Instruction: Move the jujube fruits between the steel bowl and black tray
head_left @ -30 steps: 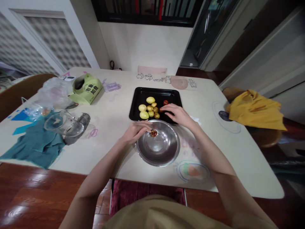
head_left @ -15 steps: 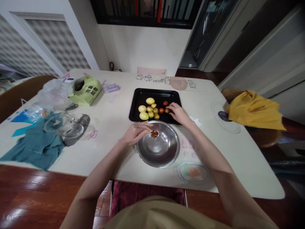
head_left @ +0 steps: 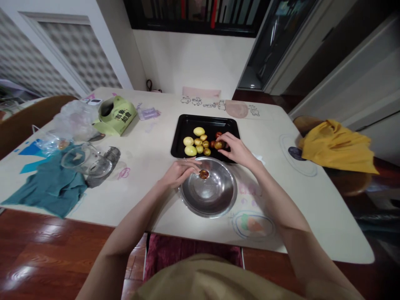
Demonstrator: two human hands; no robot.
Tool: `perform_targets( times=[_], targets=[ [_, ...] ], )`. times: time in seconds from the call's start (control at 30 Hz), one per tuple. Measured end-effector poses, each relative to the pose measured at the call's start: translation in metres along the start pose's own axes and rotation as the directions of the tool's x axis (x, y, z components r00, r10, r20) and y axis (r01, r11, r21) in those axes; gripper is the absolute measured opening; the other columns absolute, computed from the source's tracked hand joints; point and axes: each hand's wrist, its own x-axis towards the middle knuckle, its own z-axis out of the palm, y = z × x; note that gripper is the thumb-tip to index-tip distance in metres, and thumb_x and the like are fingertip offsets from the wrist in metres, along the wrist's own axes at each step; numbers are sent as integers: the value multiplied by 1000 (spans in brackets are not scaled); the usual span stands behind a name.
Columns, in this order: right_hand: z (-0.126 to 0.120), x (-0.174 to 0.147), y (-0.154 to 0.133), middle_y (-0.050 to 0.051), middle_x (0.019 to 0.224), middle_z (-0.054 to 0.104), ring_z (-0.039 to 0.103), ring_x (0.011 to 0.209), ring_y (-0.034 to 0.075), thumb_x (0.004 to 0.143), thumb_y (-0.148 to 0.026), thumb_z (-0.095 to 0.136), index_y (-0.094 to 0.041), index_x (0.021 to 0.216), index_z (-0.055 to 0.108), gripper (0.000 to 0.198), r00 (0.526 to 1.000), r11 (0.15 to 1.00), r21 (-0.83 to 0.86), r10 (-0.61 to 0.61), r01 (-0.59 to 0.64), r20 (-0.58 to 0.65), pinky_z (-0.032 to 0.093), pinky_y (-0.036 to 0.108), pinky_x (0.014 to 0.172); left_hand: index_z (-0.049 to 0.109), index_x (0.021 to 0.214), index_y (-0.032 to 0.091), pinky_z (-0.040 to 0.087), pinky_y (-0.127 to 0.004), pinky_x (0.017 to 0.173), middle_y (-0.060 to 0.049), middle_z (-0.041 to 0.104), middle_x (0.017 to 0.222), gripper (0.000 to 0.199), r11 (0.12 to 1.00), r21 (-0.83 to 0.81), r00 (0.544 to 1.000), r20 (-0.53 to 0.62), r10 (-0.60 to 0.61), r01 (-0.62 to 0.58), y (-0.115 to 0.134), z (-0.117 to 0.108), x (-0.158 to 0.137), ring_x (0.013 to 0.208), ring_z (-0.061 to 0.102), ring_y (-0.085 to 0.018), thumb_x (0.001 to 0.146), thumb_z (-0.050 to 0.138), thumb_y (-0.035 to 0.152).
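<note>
My left hand (head_left: pixel 182 172) is closed over the left rim of a steel bowl (head_left: pixel 233 196). At its fingertips is a shiny reddish-brown jujube (head_left: pixel 204 174), above the inside of the bowl. My right hand (head_left: pixel 235 148) pinches a brownish-green jujube (head_left: pixel 219 145) between thumb and fingers at the right side of a black baking tray (head_left: pixel 184 121). In the tray lie several smaller green-brown jujubes (head_left: pixel 206 144), larger pale yellow fruits (head_left: pixel 199 131) and a dark red jujube (head_left: pixel 218 135) partly behind my right fingers.
On the left of the white table (head_left: pixel 140 154) are a glass pitcher (head_left: pixel 90 160) on its side, a teal cloth (head_left: pixel 50 187), plastic bags (head_left: pixel 73 118) and a green carton (head_left: pixel 117 114). A yellow cloth (head_left: pixel 339 146) drapes over a chair at the right. White tissue lies beside the tray.
My right hand has drawn the brownish-green jujube slightly up and toward me, off its spot by the red ones. My left hand keeps its place with its jujube. The view has shifted slightly.
</note>
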Motion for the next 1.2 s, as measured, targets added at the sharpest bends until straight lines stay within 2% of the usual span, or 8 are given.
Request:
perform_targets(
  times=[0.13, 0.3, 0.5, 0.6, 0.8, 1.0, 1.1, 1.2],
  targets=[
    [-11, -6, -47, 10, 123, 66, 67, 110, 28, 96, -21, 66, -23, 121, 66, 25, 977, 991, 102, -108, 91, 182, 56, 39, 91, 80, 102, 16, 58, -52, 113, -13, 84, 106, 52, 1000, 4, 1000, -16, 7, -7, 2, -1, 0, 122, 76, -30, 115, 36, 39],
    [-5, -18, -87, 6, 116, 70, 69, 101, 23, 91, -8, 70, -23, 114, 68, 27, 885, 988, 22, -145, 151, 442, 52, 33, 84, 81, 99, 18, 62, -44, 97, -12, 83, 102, 55, 999, 38, 998, -48, 33, -31, 1, 0, -1, 113, 77, -28, 115, 35, 44],
    [36, -21, -103, 12, 121, 72, 65, 117, 28, 90, -9, 76, -18, 118, 69, 30, 818, 922, -52, -312, 383, 483, 51, 40, 99, 80, 89, 18, 58, -42, 89, -10, 81, 89, 70, 996, 89, 945, -323, 54, -26, 2, 5, -6, 100, 76, -24, 116, 23, 50],
    [53, -21, -104, 14, 123, 72, 65, 117, 29, 95, -12, 71, -16, 122, 69, 27, 807, 879, -136, -345, 457, 480, 51, 41, 96, 79, 87, 18, 58, -40, 87, -10, 81, 88, 70, 995, 80, 927, -366, 83, -58, 2, 6, -7, 98, 75, -23, 116, 24, 49],
    [65, -21, -101, 13, 116, 74, 66, 115, 27, 103, -13, 61, -17, 121, 70, 21, 816, 851, -214, -343, 480, 465, 50, 40, 96, 80, 87, 18, 58, -40, 85, -10, 80, 84, 72, 989, 112, 940, -314, 131, -100, 3, 6, -4, 96, 76, -23, 116, 22, 50],
    [47, -14, -86, 13, 120, 74, 64, 117, 30, 97, -28, 77, -18, 127, 69, 32, 828, 904, -62, -358, 423, 432, 49, 42, 98, 82, 97, 17, 58, -40, 87, -12, 82, 94, 71, 989, 140, 943, -317, 98, -56, 5, 6, -6, 98, 76, -22, 116, 22, 49],
    [29, -5, -67, 11, 115, 75, 66, 109, 28, 105, -39, 65, -19, 121, 70, 26, 897, 939, 12, -331, 343, 291, 50, 42, 95, 83, 101, 16, 59, -42, 91, -13, 82, 97, 71, 991, 130, 937, -343, 70, -26, 5, 7, -6, 104, 75, -24, 116, 22, 50],
    [15, 2, -38, 12, 117, 74, 65, 110, 30, 110, -32, 52, -21, 121, 72, 25, 981, 981, -68, -178, 183, 78, 51, 46, 99, 83, 100, 17, 60, -43, 91, -12, 82, 95, 69, 994, 105, 941, -332, 62, -28, 3, 7, -6, 106, 76, -25, 116, 24, 51]
  ],
)
